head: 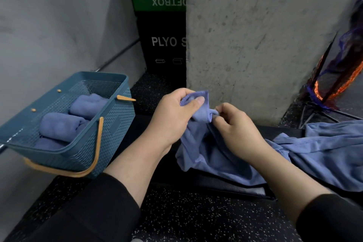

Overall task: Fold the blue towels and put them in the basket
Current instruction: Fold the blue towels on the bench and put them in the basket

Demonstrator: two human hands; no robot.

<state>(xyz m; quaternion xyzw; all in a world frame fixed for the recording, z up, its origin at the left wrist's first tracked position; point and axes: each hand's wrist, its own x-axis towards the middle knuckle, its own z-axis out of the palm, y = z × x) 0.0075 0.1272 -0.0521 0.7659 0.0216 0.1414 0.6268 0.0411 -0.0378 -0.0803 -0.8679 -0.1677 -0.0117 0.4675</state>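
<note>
Towel (204, 149) fabric is being held up over the near edge of a black bench pad (231, 184), its lower part draping onto the pad. One corner is being pinched between thumb and fingers by the left hand (174, 112); a bunched fold just beside it is being pinched by the right hand (235, 124). More blue cloth (330, 155) is being left crumpled toward the pad's right end. To the left, three rolled towels (60, 125) are being kept in the teal basket (110, 133). Open speckled floor (196, 218) is being shown nearest, and a concrete column (265, 35) is standing close behind the hands.
</note>
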